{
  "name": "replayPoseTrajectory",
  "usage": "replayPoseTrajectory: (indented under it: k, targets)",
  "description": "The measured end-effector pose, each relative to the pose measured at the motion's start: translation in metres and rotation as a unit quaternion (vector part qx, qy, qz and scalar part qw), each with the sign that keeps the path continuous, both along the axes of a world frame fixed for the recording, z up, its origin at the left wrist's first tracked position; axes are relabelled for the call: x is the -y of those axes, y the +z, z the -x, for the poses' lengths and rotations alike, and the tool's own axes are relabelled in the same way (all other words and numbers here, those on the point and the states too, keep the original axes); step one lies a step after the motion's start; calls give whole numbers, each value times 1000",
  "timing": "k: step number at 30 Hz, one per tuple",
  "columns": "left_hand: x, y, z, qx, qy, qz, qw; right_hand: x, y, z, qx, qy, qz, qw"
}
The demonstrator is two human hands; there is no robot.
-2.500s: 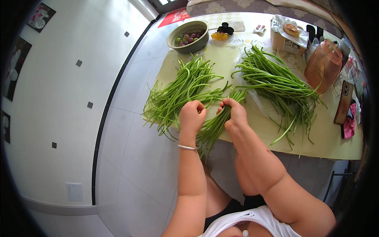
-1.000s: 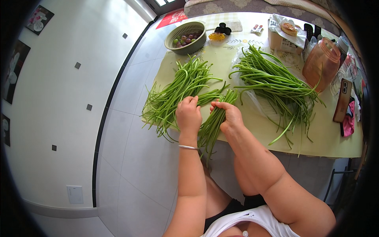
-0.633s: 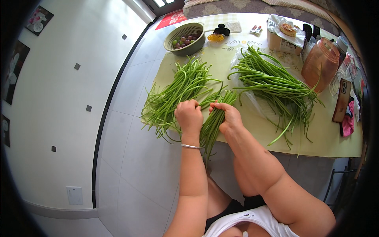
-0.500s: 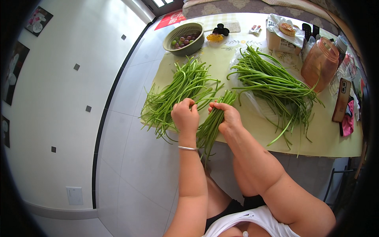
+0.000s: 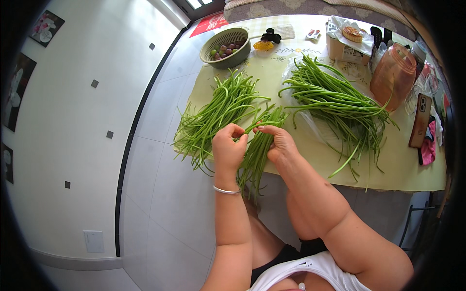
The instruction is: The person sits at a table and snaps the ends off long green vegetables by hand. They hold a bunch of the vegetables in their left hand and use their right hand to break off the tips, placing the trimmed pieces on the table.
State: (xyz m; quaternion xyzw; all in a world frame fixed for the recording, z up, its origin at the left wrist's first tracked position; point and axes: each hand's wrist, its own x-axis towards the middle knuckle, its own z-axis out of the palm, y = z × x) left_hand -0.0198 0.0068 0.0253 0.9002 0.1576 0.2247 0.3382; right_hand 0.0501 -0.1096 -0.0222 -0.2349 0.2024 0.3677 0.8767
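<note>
Greens [image 5: 216, 114] lay in a loose heap at eleven o'clock from the left hand [image 5: 228, 145], some drooping past the near edge of the table [image 5: 388, 174]. The left fingers were bent, thumb and forefinger narrow beside a stem [image 5: 250, 128] that slanted toward two o'clock; whether they gripped it I could not tell. A light pinch seemed the sound way to handle a single stem, since anything so slim would likely bruise or snap under a hard squeeze. Next along came the bunch [image 5: 256, 154], held by the right hand [image 5: 280, 141], thumb laid over it and fingers closed round. That hold, I judged, was best snug rather than crushing, near the upper ends, for an even bunch.

As for looks, the heap was bright green, thin and tangled, with curling ends. The bunch was neater, running from one o'clock down to seven, its lower ends hanging past the table edge. At two o'clock from the right hand, the right pile [image 5: 335, 97] looked deeper green and longer, fanned over a clear bag [image 5: 315, 123], some ends trailing toward five o'clock.
</note>
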Motion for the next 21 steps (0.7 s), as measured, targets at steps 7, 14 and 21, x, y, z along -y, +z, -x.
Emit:
replayPoseTrajectory:
  k: [7, 14, 21]
  targets:
    - [8, 2, -3, -18, -43, -19, 999, 2, 1, -1, 28, 23, -39, 999]
    - [9, 3, -3, -35, -59, 10, 998, 5, 6, 2, 96, 25, -5, 995]
    - [14, 4, -5, 0, -89, 72, 993, -1, -11, -1, 23, -66, 23, 997]
